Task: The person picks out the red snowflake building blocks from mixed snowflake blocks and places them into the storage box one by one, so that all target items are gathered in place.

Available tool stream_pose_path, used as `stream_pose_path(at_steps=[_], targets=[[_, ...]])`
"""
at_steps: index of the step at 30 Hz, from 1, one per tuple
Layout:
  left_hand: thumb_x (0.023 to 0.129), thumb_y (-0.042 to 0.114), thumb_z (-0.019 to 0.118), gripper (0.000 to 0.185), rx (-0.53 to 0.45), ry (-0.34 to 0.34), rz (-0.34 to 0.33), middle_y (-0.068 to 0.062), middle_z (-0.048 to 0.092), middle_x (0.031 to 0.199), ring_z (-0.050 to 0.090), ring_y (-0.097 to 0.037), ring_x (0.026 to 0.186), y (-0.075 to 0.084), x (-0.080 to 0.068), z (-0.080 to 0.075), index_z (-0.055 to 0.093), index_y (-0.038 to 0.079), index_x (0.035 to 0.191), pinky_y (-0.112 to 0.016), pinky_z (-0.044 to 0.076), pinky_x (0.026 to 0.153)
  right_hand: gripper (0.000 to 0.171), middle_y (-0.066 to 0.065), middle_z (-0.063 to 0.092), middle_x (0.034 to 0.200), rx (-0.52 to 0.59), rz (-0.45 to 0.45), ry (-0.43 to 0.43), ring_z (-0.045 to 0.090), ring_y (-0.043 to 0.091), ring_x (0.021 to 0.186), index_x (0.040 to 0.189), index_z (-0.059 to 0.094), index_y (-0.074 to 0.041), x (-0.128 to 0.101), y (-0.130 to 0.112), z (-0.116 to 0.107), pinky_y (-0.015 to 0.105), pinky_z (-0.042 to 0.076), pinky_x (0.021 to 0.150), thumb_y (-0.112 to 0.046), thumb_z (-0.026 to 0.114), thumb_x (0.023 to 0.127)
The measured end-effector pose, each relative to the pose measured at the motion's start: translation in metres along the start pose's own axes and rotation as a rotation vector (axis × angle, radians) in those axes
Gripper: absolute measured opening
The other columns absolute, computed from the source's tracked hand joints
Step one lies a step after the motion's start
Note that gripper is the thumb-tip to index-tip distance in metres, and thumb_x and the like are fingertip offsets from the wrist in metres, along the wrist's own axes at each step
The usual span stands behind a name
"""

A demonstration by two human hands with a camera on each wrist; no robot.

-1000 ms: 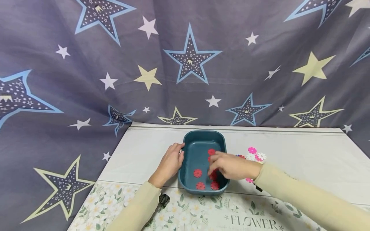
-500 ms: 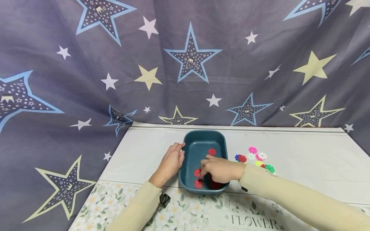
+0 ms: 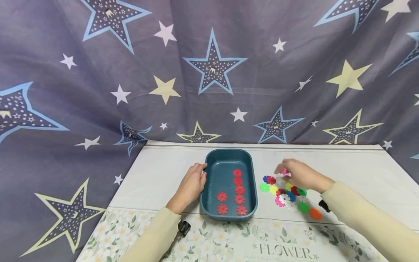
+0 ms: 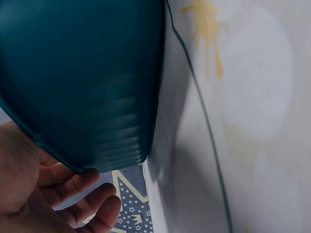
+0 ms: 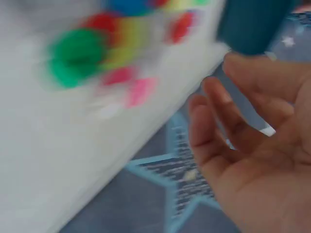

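A dark teal rectangular bin [image 3: 228, 217] sits on the table, with red flower-shaped discs [image 3: 239, 189] lying flat inside. Several form a column along its right side, and two lie at lower left. My left hand [image 3: 191, 185] rests against the bin's left rim, its fingers loosely bent in the left wrist view. Over the far edge of a loose pile of colored flower-shaped discs hovers my right hand [image 3: 302, 175]. Its fingers are relaxed and apart in the right wrist view, with nothing between them. A pink disc [image 3: 286, 173] shows beside its fingertips.
Right of the bin, the pile includes a white disc [image 3: 284, 198], a green disc [image 3: 303, 207] and an orange disc [image 3: 315, 214]. A dark curtain with stars [image 3: 212, 109] hangs behind the white and floral tablecloth [image 3: 157, 171].
My right hand has left the bin and moved right to the pile. The red discs in the bin now show in a neater right-hand column. My left hand stays at the rim.
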State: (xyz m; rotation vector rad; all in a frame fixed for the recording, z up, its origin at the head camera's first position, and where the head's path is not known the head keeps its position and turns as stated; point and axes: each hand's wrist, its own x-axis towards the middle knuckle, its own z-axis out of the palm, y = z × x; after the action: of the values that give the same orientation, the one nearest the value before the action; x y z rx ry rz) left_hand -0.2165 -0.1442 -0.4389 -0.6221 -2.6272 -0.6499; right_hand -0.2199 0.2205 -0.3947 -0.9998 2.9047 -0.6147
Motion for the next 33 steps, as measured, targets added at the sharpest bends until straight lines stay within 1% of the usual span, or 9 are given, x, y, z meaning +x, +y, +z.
stream_pose_path(at_steps=[3,5,8,12,17,22,24,29,33], targets=[[0.092,0.004,0.058,0.031,-0.002,0.004,0.001,-0.011,0.059,0.103,0.054,-0.025,0.093,-0.001,0.0,0.0,0.058,-0.004,0.122,-0.038,0.046,0.08,0.025,0.003,0.06,0.087,0.028,0.097,-0.123,0.058,0.023,0.08,0.095,0.071,-0.006,-0.02,0.018,0.004,0.041,0.05,0.072,0.003,0.076,0.072],[0.092,0.004,0.057,0.031,-0.002,0.004,0.003,-0.011,0.059,0.103,0.054,-0.025,0.092,-0.001,0.001,-0.001,0.058,-0.004,0.122,-0.038,0.046,0.08,0.028,0.0,0.058,0.085,0.038,0.146,-0.165,0.055,0.02,0.078,0.096,0.069,-0.008,-0.031,0.024,0.005,0.04,0.048,0.07,-0.003,0.08,0.071],[0.092,0.004,0.057,0.031,-0.004,0.006,0.003,-0.011,0.059,0.103,0.054,-0.024,0.092,-0.001,0.001,-0.002,0.058,-0.004,0.122,-0.038,0.046,0.079,0.032,-0.001,0.056,0.082,0.042,0.196,-0.185,0.051,0.017,0.074,0.094,0.066,-0.01,-0.041,0.027,0.007,0.038,0.046,0.066,-0.008,0.083,0.068],[0.092,0.004,0.057,0.031,-0.005,0.004,-0.006,-0.011,0.059,0.103,0.054,-0.024,0.092,0.0,0.001,-0.003,0.058,-0.004,0.122,-0.038,0.046,0.079,0.03,-0.003,0.053,0.077,0.036,0.219,-0.161,0.046,0.014,0.067,0.087,0.06,-0.012,-0.045,0.03,0.009,0.035,0.042,0.061,-0.009,0.083,0.069],[0.092,0.004,0.058,0.031,0.005,0.004,0.007,-0.012,0.059,0.102,0.055,-0.026,0.093,0.0,0.0,-0.002,0.058,-0.005,0.121,-0.038,0.046,0.08,0.03,-0.007,0.054,0.07,0.071,0.129,-0.117,0.047,0.008,0.06,0.078,0.056,-0.015,-0.043,0.032,0.01,0.028,0.041,0.056,0.0,0.081,0.069],[0.092,0.005,0.058,0.031,0.011,0.008,0.016,-0.012,0.059,0.101,0.055,-0.025,0.092,0.001,0.0,-0.002,0.058,-0.005,0.12,-0.038,0.046,0.08,0.028,-0.009,0.057,0.066,0.078,0.003,-0.072,0.046,0.004,0.055,0.072,0.059,-0.015,-0.033,0.027,0.004,0.025,0.04,0.053,0.011,0.069,0.071],[0.092,0.006,0.058,0.031,0.012,0.005,0.017,-0.011,0.059,0.101,0.055,-0.025,0.093,0.001,-0.001,-0.002,0.058,-0.005,0.12,-0.038,0.046,0.081,0.029,-0.009,0.058,0.068,0.06,-0.018,-0.046,0.048,0.005,0.058,0.072,0.061,-0.015,-0.028,0.022,0.0,0.027,0.043,0.055,0.013,0.065,0.071],[0.092,0.006,0.058,0.031,0.022,0.0,0.019,-0.012,0.059,0.102,0.055,-0.026,0.093,0.001,-0.001,-0.002,0.059,-0.005,0.12,-0.038,0.046,0.083,0.027,-0.007,0.063,0.074,0.048,-0.034,0.035,0.056,0.007,0.067,0.077,0.068,-0.014,-0.01,0.006,-0.005,0.032,0.051,0.063,0.013,0.068,0.073],[0.092,0.006,0.059,0.031,0.026,0.008,0.016,-0.012,0.059,0.102,0.055,-0.027,0.093,0.002,0.0,-0.002,0.059,-0.005,0.12,-0.039,0.046,0.084,0.022,-0.004,0.067,0.077,0.076,-0.097,0.091,0.058,0.004,0.067,0.083,0.071,-0.011,0.01,-0.014,-0.003,0.028,0.052,0.064,0.009,0.071,0.076]])
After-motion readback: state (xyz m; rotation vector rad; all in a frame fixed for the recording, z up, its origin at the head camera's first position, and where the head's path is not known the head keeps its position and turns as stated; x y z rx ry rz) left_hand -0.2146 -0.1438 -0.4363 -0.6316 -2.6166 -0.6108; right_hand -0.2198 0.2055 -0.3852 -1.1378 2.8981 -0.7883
